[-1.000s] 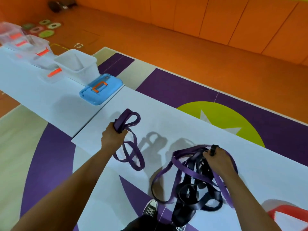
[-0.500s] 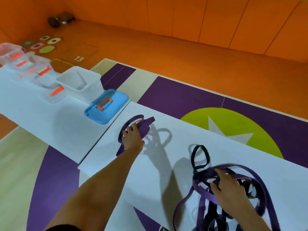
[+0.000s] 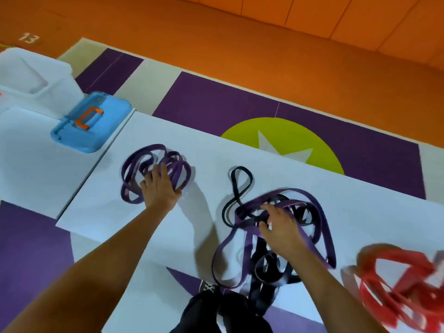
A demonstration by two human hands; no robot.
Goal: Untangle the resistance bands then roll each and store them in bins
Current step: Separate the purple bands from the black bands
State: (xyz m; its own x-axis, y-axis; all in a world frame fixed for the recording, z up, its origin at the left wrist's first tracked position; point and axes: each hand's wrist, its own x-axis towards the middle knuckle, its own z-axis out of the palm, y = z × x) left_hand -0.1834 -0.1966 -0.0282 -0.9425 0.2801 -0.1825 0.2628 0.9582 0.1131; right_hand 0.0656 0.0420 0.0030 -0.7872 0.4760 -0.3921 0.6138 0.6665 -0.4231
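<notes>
A loosely coiled purple band (image 3: pixel 134 169) lies on the white table (image 3: pixel 101 212). My left hand (image 3: pixel 161 186) rests flat on its right side with fingers spread. To the right sits a tangle of purple and black bands (image 3: pixel 312 212), with a thin black loop (image 3: pixel 240 179) sticking out at the back. Part of the tangle hangs over the table's near edge. My right hand (image 3: pixel 281 227) is on the tangle, fingers curled into the strands at its middle. A white bin (image 3: pixel 55 85) stands at the far left.
A blue lid with an orange handle (image 3: pixel 89 121) lies beside the white bin. A heap of red bands (image 3: pixel 403 284) sits at the right, blurred. My shoe (image 3: pixel 209 288) shows below the table's near edge. The floor is orange with purple and green mats.
The left hand has set the purple band down and it has spread into a loose coil. The right hand has lowered the tangle onto the table. The camera has tilted down.
</notes>
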